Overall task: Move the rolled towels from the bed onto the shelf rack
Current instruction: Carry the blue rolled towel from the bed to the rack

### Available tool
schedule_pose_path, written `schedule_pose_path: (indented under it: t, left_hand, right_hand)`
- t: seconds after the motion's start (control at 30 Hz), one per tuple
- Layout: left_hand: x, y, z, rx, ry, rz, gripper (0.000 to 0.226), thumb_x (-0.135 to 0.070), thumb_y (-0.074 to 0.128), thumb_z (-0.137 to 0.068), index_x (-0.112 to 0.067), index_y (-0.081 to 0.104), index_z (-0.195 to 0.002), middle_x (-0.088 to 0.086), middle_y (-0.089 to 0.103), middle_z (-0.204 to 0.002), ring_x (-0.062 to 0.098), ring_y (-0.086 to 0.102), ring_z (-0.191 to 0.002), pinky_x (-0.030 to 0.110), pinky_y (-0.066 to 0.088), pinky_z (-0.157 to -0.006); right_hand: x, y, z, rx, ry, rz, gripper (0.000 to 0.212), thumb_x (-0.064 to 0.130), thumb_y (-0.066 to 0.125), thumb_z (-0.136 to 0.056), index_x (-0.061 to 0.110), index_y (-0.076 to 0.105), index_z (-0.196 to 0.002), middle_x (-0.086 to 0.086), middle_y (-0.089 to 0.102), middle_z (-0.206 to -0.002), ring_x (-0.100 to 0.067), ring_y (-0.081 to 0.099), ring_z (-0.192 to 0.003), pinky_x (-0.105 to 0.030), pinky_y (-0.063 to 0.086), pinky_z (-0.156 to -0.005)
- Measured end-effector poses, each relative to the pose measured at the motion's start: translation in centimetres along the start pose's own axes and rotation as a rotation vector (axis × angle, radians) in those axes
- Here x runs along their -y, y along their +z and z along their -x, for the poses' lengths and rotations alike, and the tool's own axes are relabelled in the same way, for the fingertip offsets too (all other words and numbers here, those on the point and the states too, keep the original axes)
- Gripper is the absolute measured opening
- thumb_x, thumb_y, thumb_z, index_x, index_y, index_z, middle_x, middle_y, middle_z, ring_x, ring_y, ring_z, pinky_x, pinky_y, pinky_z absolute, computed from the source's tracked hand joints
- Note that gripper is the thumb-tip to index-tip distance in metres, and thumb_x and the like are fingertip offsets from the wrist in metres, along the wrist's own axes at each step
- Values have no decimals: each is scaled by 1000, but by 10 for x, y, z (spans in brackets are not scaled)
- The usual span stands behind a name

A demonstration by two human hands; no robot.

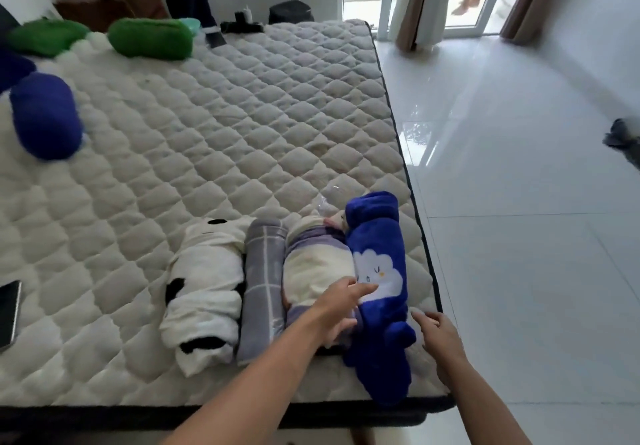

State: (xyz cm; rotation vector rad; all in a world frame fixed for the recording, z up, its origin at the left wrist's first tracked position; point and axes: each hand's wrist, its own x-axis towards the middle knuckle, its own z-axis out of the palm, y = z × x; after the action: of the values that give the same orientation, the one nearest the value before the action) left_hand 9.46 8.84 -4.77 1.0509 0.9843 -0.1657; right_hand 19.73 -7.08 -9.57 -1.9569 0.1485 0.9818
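Observation:
Several rolled towels lie side by side at the near right corner of the mattress (214,133): a white one with black patches (204,285), a grey checked one (261,289), a cream and lilac one (317,268), and a blue one with a cloud face (377,292). My left hand (337,308) rests open across the cream roll, fingertips touching the blue roll. My right hand (438,335) hovers open just right of the blue roll, near the mattress edge. No shelf rack is in view.
Two green rolls (152,38) (45,36) and a dark blue roll (45,119) lie at the far left of the bed. A phone (8,309) sits at the left edge. White tiled floor (519,202) lies to the right. A person stands beyond the bed, another outside the glass door.

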Motion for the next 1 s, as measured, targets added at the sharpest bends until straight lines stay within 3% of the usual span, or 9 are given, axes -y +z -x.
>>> schedule_pose_path:
  t: [0.1,0.2,0.3,0.47,0.57,0.63,0.8,0.93,1.0]
  left_hand:
    - [-12,12,-30,-54,2,23,73,-46,73,-67,-13,51,-128,6,60,-128,22,56,-115,39,44,-104]
    - [-18,22,-44,-82,-51,30,84,-53,71,-65,-17,42,-135,0,53,-137,23,51,-124,43,39,-108]
    - [-18,28,-52,-74,-127,40,77,-52,67,-76,-18,42,-141,0,48,-141,24,44,-132,36,37,-105]
    - [-15,26,-64,-100,-213,49,94,-53,74,-59,-15,46,-140,2,48,-145,21,43,-133,39,35,-113]
    - [-14,28,-66,-93,-188,21,73,-43,69,-77,-12,47,-139,0,49,-144,21,45,-132,32,35,-111]
    - [-14,29,-65,-106,-198,-31,80,-50,69,-73,-13,45,-140,1,50,-143,23,46,-129,34,38,-108]
    - [-35,19,-50,-145,-217,-53,66,-56,63,-75,-12,58,-123,2,59,-91,16,54,-80,29,43,-76]
    - [-47,6,-33,-211,-163,0,45,-54,64,-77,-11,66,-89,3,58,-72,16,51,-64,29,42,-64]
    - [-52,1,-22,-268,-67,29,45,-53,67,-76,-10,68,-90,3,62,-76,17,56,-69,28,45,-64]
  right_hand:
    - [14,3,-31,112,68,-33,51,39,63,-87,11,49,-128,-7,56,-119,-24,53,-108,-44,47,-98]
    - [17,10,-53,212,140,-112,66,47,66,-82,12,46,-135,-9,57,-130,-26,56,-112,-44,50,-95]
    - [23,20,-60,287,206,-200,64,56,62,-81,20,49,-132,-4,56,-126,-25,54,-111,-42,49,-94]
    - [29,30,-66,339,228,-199,66,54,63,-81,17,45,-133,0,57,-114,-19,56,-100,-39,47,-88]
    - [32,29,-73,378,206,-186,90,61,73,-66,17,45,-139,-1,57,-126,-21,54,-111,-38,45,-94]
    - [36,28,-76,395,227,-173,99,64,78,-52,15,52,-135,-6,60,-129,-24,55,-114,-41,43,-102]
    - [58,18,-74,402,215,-195,64,38,70,-73,10,53,-129,-17,64,-118,-34,58,-108,-47,46,-98]
    - [85,13,-53,430,127,-274,59,32,69,-73,12,54,-126,-17,65,-114,-35,60,-106,-46,47,-94]
    - [96,12,-39,489,97,-320,67,33,74,-64,15,54,-125,-17,65,-115,-35,61,-107,-45,49,-87]
